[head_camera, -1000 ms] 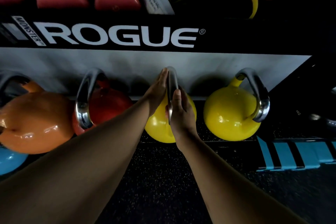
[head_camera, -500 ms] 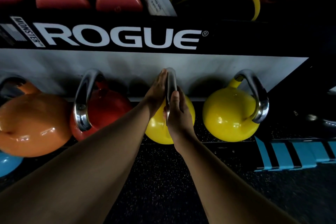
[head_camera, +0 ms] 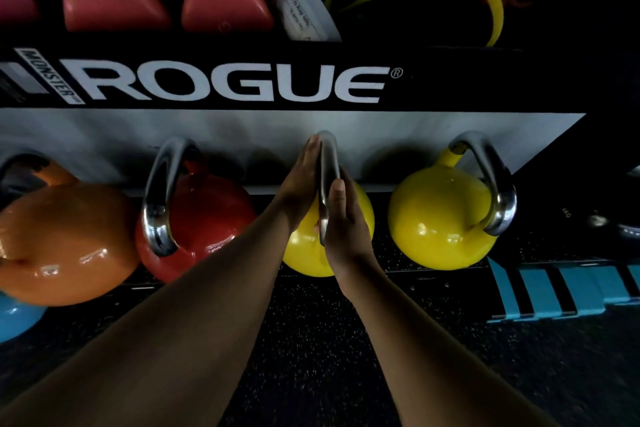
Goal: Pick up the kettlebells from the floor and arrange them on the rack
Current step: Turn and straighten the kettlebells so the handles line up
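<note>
A yellow kettlebell with a steel handle stands on the low shelf of the black rack, third in a row. My left hand lies flat against the left side of its handle, fingers straight. My right hand presses the handle's right side, thumb up along the steel. The handle is clamped between the two hands. To the right sits a second yellow kettlebell. To the left stand a red kettlebell and an orange kettlebell. A blue kettlebell shows at the left edge.
Pink and red pads and a yellow band lie on the rack's upper shelf. A black mat with blue stripes sits at the right. A dark kettlebell is dimly visible far right. Speckled black floor lies below.
Both hands stay pressed on the yellow kettlebell's handle. The kettlebell and the others in the row have barely shifted in view.
</note>
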